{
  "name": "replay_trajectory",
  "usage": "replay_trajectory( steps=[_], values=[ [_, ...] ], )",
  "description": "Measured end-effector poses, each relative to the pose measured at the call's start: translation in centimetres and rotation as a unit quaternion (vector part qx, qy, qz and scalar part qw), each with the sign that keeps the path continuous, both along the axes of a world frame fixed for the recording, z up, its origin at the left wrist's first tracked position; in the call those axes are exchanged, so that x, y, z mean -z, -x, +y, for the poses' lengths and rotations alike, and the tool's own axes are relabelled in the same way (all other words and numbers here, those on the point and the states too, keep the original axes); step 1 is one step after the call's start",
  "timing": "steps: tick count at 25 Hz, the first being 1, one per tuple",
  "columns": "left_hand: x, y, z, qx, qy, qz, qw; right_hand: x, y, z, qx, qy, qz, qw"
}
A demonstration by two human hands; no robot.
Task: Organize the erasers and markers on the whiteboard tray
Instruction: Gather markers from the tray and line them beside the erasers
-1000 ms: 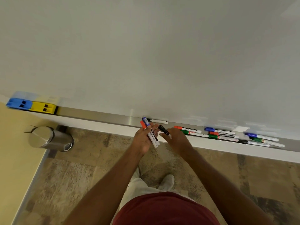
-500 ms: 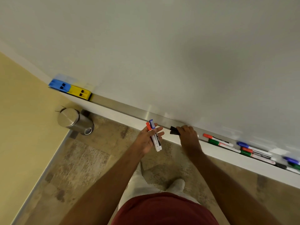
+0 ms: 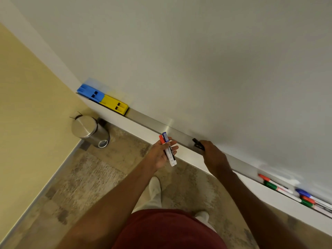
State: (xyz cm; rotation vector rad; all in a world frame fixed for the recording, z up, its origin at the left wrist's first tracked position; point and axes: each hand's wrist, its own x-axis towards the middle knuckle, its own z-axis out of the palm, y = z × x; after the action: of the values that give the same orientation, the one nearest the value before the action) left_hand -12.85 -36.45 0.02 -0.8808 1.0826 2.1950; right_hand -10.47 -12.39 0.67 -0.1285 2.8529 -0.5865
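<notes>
A metal whiteboard tray (image 3: 154,123) runs diagonally under the whiteboard. At its far left end a blue eraser (image 3: 90,92) and a yellow eraser (image 3: 115,105) sit end to end. My left hand (image 3: 159,153) holds two markers (image 3: 168,150), one red-capped and one blue-capped, just in front of the tray. My right hand (image 3: 213,155) holds a black-capped marker (image 3: 197,143) down on the tray; only its cap end shows. Several more markers (image 3: 291,193) with red, green and blue caps lie on the tray at the right.
A steel pedal bin (image 3: 89,131) stands on the floor in the corner below the erasers. A yellow wall (image 3: 27,114) closes the left side. My feet in white shoes (image 3: 155,186) stand close to the tray's white front ledge.
The view has swung left along the tray. My right hand moved the black-capped marker from beside my left hand down onto the tray. My left hand keeps its markers.
</notes>
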Motion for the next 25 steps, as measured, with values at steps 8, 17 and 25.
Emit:
replay_trajectory(
  steps=[8, 17, 25],
  values=[
    [0.1, 2.6, -11.7, -0.116, 0.015, 0.008, 0.993, 1.6, 10.6, -19.2, -0.107, 0.041, -0.006, 0.993],
    [1.5, 3.6, -15.8, -0.156, -0.003, -0.011, 0.988, 5.3, 13.4, -25.7, -0.103, 0.036, 0.044, 0.993],
    [2.7, 5.2, -15.5, -0.142, -0.017, -0.007, 0.990, 5.8, 13.8, -25.5, -0.086, 0.041, 0.077, 0.992]
  ],
)
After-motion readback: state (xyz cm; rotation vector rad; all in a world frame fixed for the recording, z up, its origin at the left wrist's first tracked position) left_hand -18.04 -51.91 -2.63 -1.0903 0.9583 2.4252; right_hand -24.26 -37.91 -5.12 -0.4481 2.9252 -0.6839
